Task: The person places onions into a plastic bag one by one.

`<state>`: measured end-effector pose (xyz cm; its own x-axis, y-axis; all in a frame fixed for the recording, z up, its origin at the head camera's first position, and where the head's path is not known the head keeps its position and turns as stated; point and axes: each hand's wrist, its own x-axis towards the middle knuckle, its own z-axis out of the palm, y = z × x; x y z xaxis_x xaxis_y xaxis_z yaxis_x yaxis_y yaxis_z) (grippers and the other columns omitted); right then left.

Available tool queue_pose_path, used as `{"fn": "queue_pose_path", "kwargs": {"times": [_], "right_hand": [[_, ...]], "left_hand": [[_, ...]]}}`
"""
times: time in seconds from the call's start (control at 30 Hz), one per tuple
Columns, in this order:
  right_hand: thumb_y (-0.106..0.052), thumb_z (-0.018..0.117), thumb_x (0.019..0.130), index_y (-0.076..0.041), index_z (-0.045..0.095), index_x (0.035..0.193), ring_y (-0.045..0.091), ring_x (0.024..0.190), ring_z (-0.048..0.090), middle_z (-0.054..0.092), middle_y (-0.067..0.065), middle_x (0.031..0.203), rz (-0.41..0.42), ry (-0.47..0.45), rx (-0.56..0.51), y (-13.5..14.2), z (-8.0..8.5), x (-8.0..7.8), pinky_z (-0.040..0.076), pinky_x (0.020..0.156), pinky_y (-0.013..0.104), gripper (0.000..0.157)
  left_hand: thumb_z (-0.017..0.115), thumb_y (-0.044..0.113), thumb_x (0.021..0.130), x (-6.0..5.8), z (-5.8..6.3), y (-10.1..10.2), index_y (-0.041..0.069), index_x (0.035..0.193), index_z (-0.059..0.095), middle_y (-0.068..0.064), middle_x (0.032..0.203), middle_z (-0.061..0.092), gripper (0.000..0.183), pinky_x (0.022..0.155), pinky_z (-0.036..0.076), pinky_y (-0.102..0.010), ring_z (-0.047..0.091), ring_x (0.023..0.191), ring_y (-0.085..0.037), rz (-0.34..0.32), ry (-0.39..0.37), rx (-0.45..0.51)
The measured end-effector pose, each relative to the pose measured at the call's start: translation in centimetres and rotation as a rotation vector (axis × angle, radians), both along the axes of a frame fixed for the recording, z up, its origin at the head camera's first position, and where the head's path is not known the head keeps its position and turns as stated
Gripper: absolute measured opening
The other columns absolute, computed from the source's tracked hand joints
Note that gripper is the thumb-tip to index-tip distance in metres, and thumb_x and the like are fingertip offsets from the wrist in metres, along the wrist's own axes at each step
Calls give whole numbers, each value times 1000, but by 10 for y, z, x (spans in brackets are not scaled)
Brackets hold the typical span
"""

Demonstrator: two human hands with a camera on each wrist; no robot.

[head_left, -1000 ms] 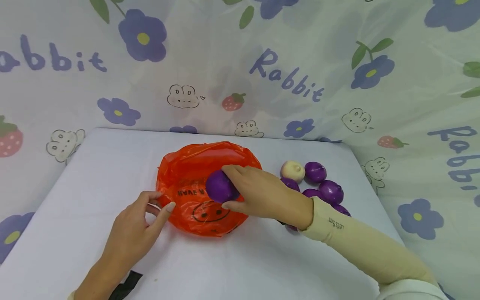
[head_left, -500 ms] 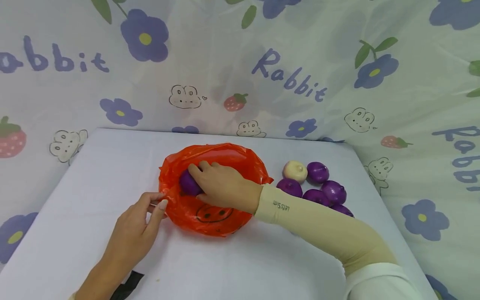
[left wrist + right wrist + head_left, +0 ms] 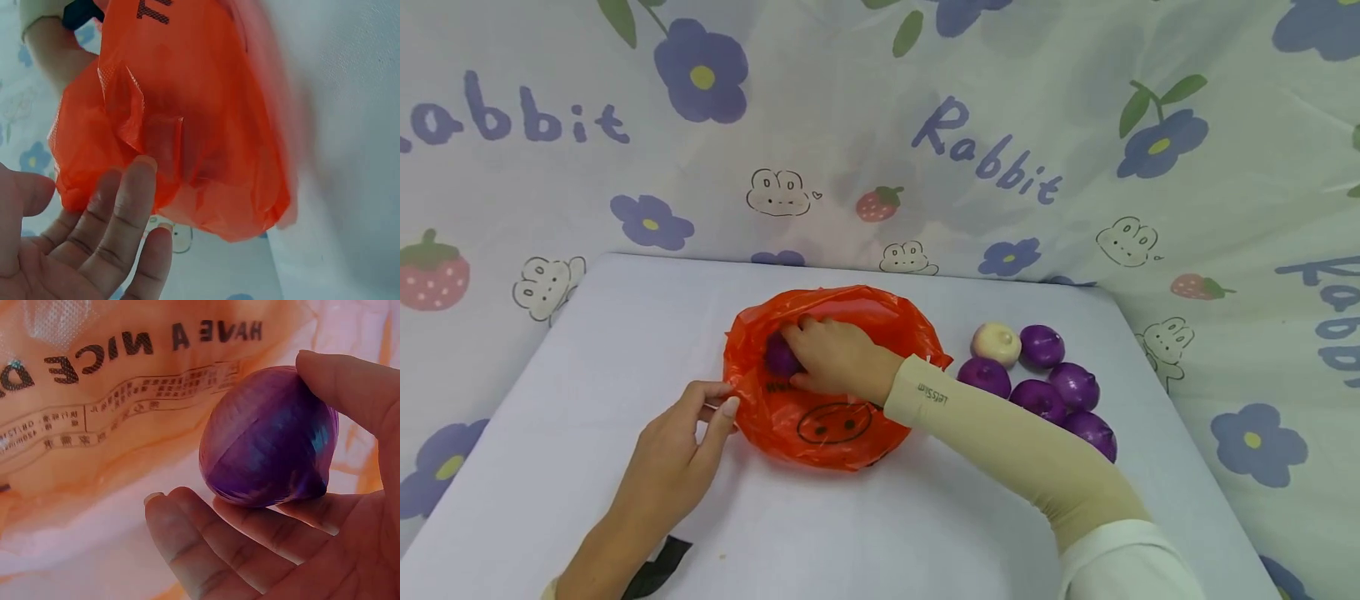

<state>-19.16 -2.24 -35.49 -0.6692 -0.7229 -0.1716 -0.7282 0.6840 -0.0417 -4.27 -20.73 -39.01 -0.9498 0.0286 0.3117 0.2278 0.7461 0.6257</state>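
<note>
A red plastic bag (image 3: 842, 429) with a pig-face print stands on the white table, its mouth spread wide. Inside it, my right hand (image 3: 838, 358) holds a glossy purple onion (image 3: 781, 357) close to the left wall. Seen from the right wrist, that onion (image 3: 269, 437) sits between the thumb and the fingers (image 3: 244, 547), with the bag's lettering behind. At the bag's left rim is my left hand (image 3: 681, 446). Its fairly straight fingers (image 3: 128, 206) rest against the outside of the bag (image 3: 194, 137), the thumb standing apart from them.
Right of the bag lie several more purple onions (image 3: 1075, 387) and one cream-coloured onion (image 3: 996, 344), grouped close together. A black strip (image 3: 658, 567) shows beside my left wrist. Behind the table (image 3: 865, 542) hangs a printed cloth (image 3: 820, 100).
My right hand has carried the purple onion leftward and down into the bag. My left hand has stayed at the rim. The head view has shifted slightly.
</note>
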Motion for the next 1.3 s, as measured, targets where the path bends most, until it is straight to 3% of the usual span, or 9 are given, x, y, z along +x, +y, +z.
{"fn": "queue_pose_path", "kwargs": {"times": [0.13,0.33,0.47,0.73,0.93,1.1,1.3], "right_hand": [[-44,75,96,-12,48,145,18,103,69,63,2,122,-18,-10,-19,-6,-8,-6,60,88,36,64],[-39,72,99,-13,55,134,13,86,63,59,-2,101,-43,-40,-88,-12,-17,-15,60,79,32,47],[-35,70,100,-14,58,129,13,84,60,58,-3,98,-50,-64,-121,-16,-21,-22,57,78,29,38],[-32,73,99,-11,61,131,13,88,59,61,-1,103,-35,-58,-197,-27,-31,-30,54,87,25,40],[-33,76,97,-11,59,135,11,93,59,62,-3,106,-54,-68,-285,-29,-36,-36,51,93,22,47],[-36,80,95,-12,56,140,8,98,59,62,-4,113,-92,-79,-334,-26,-46,-36,49,100,22,57],[-39,81,93,-18,59,138,6,94,59,62,-9,110,-177,-153,-391,-23,-52,-31,52,98,25,54]], "left_hand": [[62,20,107,1,-1,-1,9,122,59,2,95,70,19,69,55,-28,66,85,-17,11,-21,-7],[63,22,106,1,-2,-2,11,121,62,-1,101,74,19,72,57,-41,69,93,-23,31,-17,3],[65,22,105,0,-2,-3,11,121,63,-1,105,75,19,73,57,-47,70,96,-24,43,-2,9],[67,21,104,-2,-1,-6,9,121,62,-2,106,74,21,67,56,-34,70,92,-21,29,9,18],[68,22,104,-4,-1,-8,10,121,62,0,106,74,21,67,56,-31,69,91,-19,29,14,18],[70,24,103,-1,-2,-7,13,121,61,4,106,73,23,64,53,-27,66,89,-14,25,-15,21],[72,26,101,2,-3,-4,15,118,61,7,100,72,23,62,50,-26,63,85,-9,32,-31,19]]}}
